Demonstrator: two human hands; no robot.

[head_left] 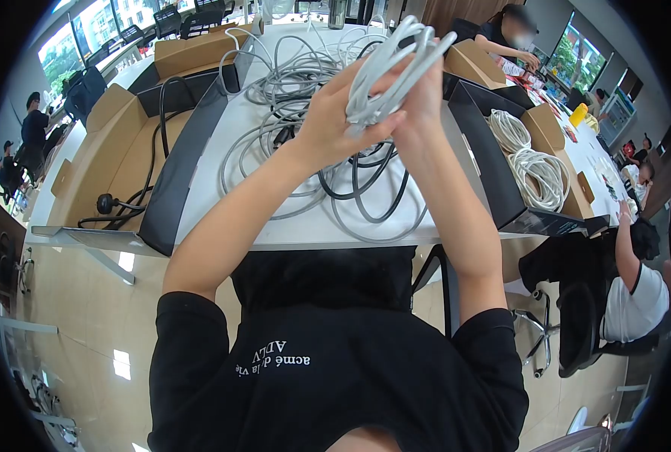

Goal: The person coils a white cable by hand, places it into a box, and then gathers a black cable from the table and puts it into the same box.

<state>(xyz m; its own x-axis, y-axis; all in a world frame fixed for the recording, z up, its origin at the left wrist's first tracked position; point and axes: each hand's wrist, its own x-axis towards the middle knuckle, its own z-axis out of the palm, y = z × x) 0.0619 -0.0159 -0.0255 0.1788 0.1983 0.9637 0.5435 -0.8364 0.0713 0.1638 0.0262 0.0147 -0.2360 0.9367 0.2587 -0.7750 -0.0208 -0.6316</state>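
Has an open left box [109, 162] with a black cable [163, 124] inside. Shows a grey-and-black tangle [294, 75] on the desk [213, 203]. Grips a pale coil [395, 71] in left hand [329, 114] and right hand [423, 105], raised over the desk. Shows white coils [539, 173] in the right box [492, 177].

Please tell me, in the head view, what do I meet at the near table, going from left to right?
Left open box with black plug → raised pale cable coil → right open box with white cable coils.
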